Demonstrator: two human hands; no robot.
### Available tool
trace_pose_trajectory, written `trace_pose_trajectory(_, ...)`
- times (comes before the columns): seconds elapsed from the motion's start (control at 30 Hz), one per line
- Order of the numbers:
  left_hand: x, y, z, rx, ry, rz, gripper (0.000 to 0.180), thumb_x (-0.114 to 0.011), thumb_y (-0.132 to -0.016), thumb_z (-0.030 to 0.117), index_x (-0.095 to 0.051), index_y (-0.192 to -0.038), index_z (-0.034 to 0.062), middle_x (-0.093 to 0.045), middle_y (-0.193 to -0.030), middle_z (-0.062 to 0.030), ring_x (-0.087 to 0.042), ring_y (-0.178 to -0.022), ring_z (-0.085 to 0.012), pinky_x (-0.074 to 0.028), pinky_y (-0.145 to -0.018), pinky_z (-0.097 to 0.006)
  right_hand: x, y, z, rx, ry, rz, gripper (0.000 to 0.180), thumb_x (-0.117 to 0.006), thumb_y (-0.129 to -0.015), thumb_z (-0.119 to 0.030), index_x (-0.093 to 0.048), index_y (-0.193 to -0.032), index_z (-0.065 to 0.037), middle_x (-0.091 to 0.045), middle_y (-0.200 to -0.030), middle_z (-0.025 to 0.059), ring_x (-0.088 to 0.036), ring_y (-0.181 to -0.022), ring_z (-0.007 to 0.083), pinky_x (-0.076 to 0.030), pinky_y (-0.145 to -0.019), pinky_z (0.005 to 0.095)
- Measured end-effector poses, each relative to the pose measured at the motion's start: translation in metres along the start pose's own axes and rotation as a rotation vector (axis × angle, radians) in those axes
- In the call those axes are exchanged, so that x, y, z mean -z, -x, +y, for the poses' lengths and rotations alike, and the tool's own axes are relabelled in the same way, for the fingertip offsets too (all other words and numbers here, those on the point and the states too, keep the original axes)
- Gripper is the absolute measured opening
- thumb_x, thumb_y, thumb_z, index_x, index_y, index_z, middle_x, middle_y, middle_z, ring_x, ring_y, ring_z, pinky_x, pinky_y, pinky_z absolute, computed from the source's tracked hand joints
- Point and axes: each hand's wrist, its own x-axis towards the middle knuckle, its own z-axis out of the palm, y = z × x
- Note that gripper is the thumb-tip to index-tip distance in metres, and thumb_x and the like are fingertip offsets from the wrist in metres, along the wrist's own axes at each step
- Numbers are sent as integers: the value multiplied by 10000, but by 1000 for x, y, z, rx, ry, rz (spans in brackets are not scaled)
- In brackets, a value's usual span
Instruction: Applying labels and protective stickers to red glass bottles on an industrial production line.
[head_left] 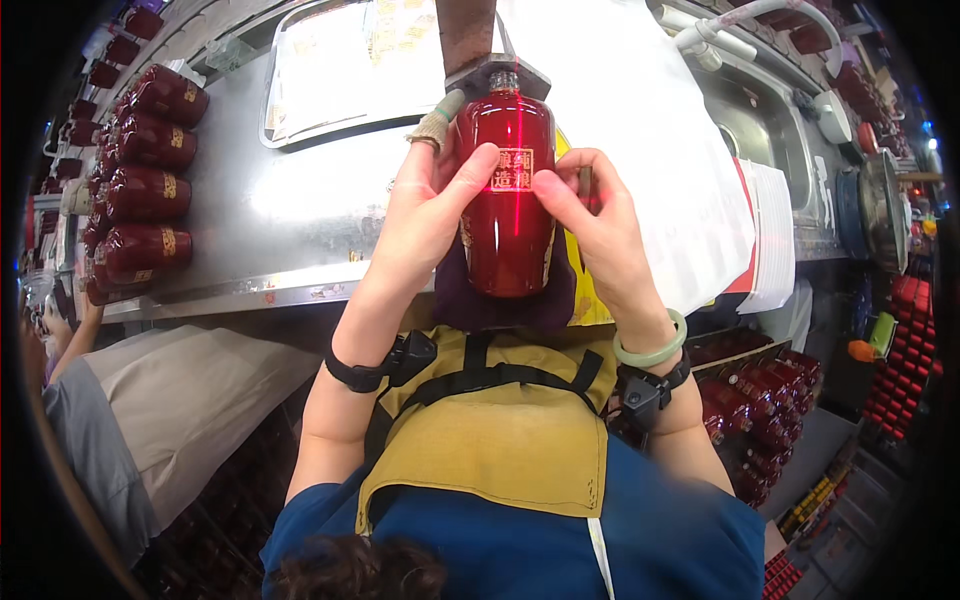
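Note:
A glossy dark red bottle (508, 240) lies in front of me on a dark purple cloth pad (455, 285), its neck pointing away into a metal bracket (525, 75). A square gold-lettered label (512, 170) sits on its upper side, crossed by a thin red light line. My left hand (425, 205) grips the bottle's left side, thumb on the label's left edge. A fabric finger cover (436, 122) is on one of its fingers. My right hand (600, 215) is closed at the right side, thumb pressed by the label's right edge; its other fingertips are partly hidden.
Several red bottles (150, 195) are stacked at the left of the metal table (250, 220). A tray (272, 115) holding label sheets lies at the back. White sheeting (650, 150) covers the right, beside a sink (765, 130). Another person's arm (80, 340) shows at far left.

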Motion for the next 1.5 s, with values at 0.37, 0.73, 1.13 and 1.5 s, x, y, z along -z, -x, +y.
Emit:
trace_pose_trajectory(0.37,-7,1,-2,11,8,47,672,-655,-1021,129,-306,-1564,-58,-518,-1473,-179,-541,-1327,-215,-450,-1117,-359,-4,-2,11,-17,-100,-1,329,-824,-917,-199,-562,-1071,-74,-441,-844,-78,-421,-755,14,-390,-653,175)
trace_pose_trajectory(0.73,-8,2,-5,-7,-27,60,669,-654,-1022,136,-312,-1564,-55,-507,-1484,-178,-533,-1337,-221,-444,-1123,-361,-3,-3,7,-37,-94,-2,310,-823,-916,-208,-575,-1035,-66,-444,-839,-77,-414,-749,15,-383,-647,184)
trace_pose_trajectory(1.13,-14,13,-1,-86,-162,34,775,-714,-957,89,-268,-1576,-46,-510,-1466,-174,-565,-1300,-224,-482,-1086,-362,23,-15,-25,301,229,4,283,-556,-1018,-39,-622,-1293,-27,-600,-975,28,-566,-888,136,-479,-809,279)
trace_pose_trajectory(1.5,4,28,-6,-32,-63,129,885,-686,-1008,262,-122,-1619,-41,-267,-1651,-250,-280,-1535,-318,-287,-1234,-448,20,-41,-59,1321,973,-234,295,-687,-824,-49,-749,-1106,-104,-731,-875,33,-674,-909,230,-555,-846,360)
